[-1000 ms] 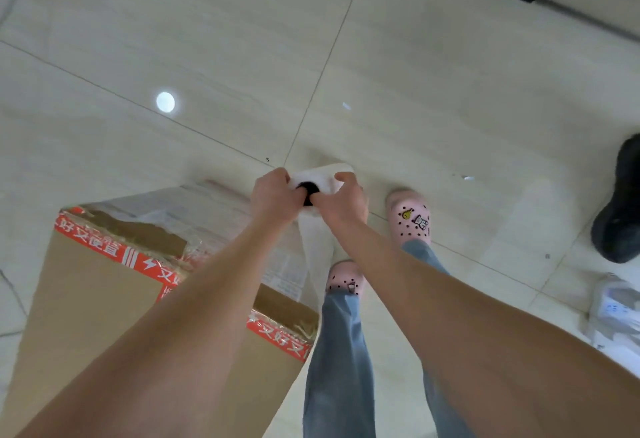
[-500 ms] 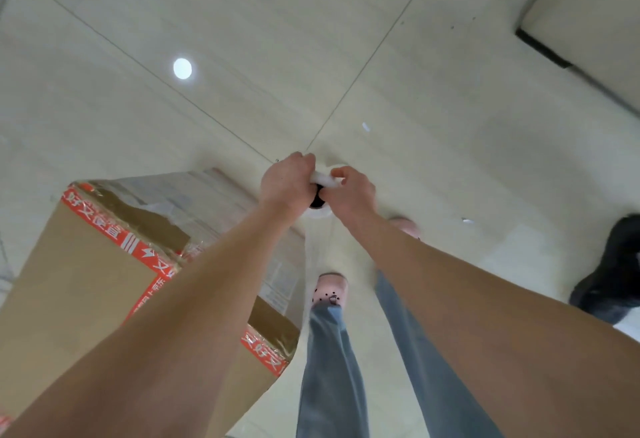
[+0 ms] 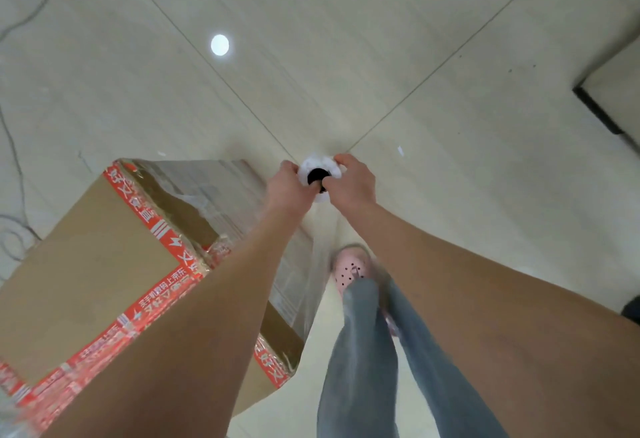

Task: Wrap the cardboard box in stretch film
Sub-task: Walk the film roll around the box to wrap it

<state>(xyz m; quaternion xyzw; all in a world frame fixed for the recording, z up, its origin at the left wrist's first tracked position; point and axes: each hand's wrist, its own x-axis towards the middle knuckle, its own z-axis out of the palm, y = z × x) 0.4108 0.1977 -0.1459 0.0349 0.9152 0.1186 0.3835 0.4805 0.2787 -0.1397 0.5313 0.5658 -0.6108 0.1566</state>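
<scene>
Gripping the top rim of the stretch film roll (image 3: 320,165), left hand (image 3: 289,190) and right hand (image 3: 354,185) curled on either side of the core (image 3: 316,176). Cardboard box (image 3: 97,264) below-left of the fingers (image 3: 341,160), on the floor (image 3: 450,119). Film likely thin, clingy, tearable; best held by the stiff core.

This is an indoor room, maybe a packing or storage spot, with a shiny floor (image 3: 381,39) of big pale tiles, a lamp's glare (image 3: 219,44) on it, thin cords (image 3: 20,178) and a big taped box (image 3: 90,264).
</scene>
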